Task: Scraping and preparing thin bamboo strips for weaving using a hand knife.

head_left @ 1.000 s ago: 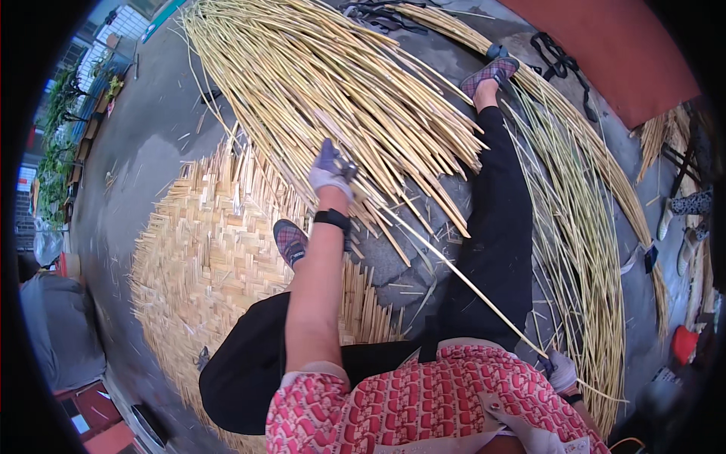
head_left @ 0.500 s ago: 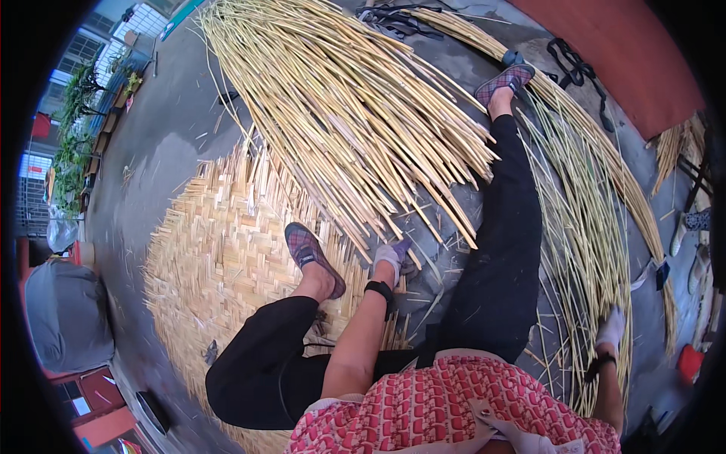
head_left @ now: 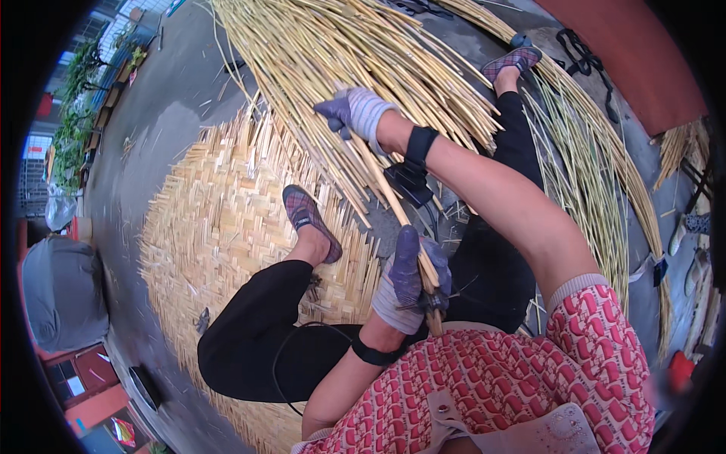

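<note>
My left hand [head_left: 414, 281], in a grey-and-purple glove, is closed around a pale reed stalk [head_left: 388, 193] near my lap. A small dark piece beside its fingers is too unclear to name. Farther up the same stalk, my right hand [head_left: 357, 115], gloved alike, has its fingers wrapped round it, above the loose pile of reed stalks [head_left: 302, 60]. A black strap with a dark box [head_left: 408, 184] is on my right wrist. My left foot stands on a woven reed mat [head_left: 227, 219], whose strip ends stick out unwoven at its edge.
Greener thin stalks [head_left: 582, 166] lie to the right of my outstretched right leg, beside a long tied bundle [head_left: 616, 163]. Black straps [head_left: 582, 57] lie by a red-brown panel [head_left: 628, 60]. A grey covered object [head_left: 64, 295] and potted plants [head_left: 76, 136] stand along the left.
My right hand has come from the greener stalks at right across to the main pile. My left hand has drawn back from the pile's near end towards my lap, with a stalk now between both hands.
</note>
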Tool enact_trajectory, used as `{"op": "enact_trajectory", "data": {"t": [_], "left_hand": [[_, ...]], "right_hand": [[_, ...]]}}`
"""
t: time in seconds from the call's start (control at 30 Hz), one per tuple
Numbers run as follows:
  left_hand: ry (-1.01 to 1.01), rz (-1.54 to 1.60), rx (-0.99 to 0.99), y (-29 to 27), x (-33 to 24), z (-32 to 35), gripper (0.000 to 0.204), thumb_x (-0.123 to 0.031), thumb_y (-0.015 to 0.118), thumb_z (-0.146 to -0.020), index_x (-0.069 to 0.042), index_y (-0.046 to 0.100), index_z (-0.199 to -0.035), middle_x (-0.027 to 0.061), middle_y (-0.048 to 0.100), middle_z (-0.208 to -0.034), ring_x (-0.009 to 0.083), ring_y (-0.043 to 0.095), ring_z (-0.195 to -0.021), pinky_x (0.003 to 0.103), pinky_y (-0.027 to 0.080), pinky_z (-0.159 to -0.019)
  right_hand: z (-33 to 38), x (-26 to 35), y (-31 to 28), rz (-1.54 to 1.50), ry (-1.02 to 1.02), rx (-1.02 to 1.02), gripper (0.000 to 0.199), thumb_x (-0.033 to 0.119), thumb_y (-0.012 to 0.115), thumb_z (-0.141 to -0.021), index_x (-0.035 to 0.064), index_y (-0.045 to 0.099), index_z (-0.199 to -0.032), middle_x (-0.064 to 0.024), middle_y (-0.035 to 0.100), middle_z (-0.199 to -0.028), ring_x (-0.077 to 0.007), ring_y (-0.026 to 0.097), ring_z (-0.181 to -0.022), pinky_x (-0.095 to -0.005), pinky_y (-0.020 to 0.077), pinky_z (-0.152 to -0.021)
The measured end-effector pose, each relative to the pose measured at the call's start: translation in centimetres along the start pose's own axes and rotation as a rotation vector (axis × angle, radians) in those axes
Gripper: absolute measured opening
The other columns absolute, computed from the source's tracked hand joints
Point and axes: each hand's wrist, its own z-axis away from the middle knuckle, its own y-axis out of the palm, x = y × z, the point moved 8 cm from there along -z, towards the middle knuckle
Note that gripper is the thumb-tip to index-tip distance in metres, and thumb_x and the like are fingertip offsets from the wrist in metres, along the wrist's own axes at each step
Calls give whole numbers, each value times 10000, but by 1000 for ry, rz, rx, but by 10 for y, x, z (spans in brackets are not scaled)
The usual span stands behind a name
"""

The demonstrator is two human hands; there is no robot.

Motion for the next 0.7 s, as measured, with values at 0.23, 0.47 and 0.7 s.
{"op": "enact_trajectory", "data": {"t": [0.23,0.47,0.7], "left_hand": [[98,208,-154,-37,-14,-11,515,-636,514,-844,-123,520,-799,23,525,-560,160,542,-440,294,453,-365],[129,85,-65,-88,-75,-77,495,-587,600,-820,-103,550,-909,8,533,-562,142,524,-404,287,441,-344],[309,-47,-495,-69,-92,-157,466,-529,743,-728,-111,551,-800,-9,438,-533,121,421,-403,262,405,-382]], "right_hand": [[23,-5,26,-28,109,-72,181,183,530,-908,38,583,-1004,-102,585,-735,-180,504,-552,-316,431,-508],[96,-10,28,560,-251,91,299,107,513,-919,21,550,-1204,-195,561,-1138,-315,581,-1000,-329,472,-837],[184,-68,-17,814,37,40,303,350,512,-938,107,570,-1109,-128,567,-764,-251,558,-625,-354,473,-534]]}}
